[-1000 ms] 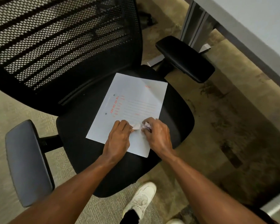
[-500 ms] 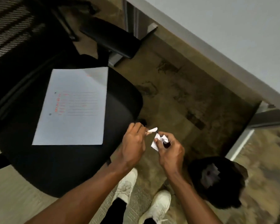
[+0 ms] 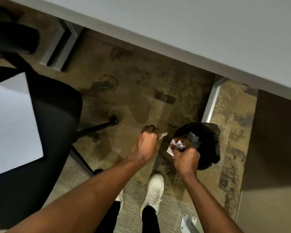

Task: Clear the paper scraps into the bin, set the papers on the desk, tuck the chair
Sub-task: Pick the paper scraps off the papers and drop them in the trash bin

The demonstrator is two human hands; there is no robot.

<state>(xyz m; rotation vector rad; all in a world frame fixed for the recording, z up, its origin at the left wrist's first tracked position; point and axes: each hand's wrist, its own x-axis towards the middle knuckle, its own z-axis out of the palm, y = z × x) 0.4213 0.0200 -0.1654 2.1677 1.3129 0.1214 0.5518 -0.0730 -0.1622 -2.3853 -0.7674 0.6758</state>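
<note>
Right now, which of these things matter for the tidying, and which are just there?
Part of the job:
crumpled white paper scraps in the right hand
small white scrap in the left hand
black bin
white paper sheet
black office chair
grey desk

Just there:
patterned carpet
white shoes

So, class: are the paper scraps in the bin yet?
Not yet: paper scraps remain in the right hand, beside the bin.

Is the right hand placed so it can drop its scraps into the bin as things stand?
Probably yes. The right hand, closed on crumpled paper scraps, hovers at the near rim of the black bin, whose open top is unobstructed.
</note>
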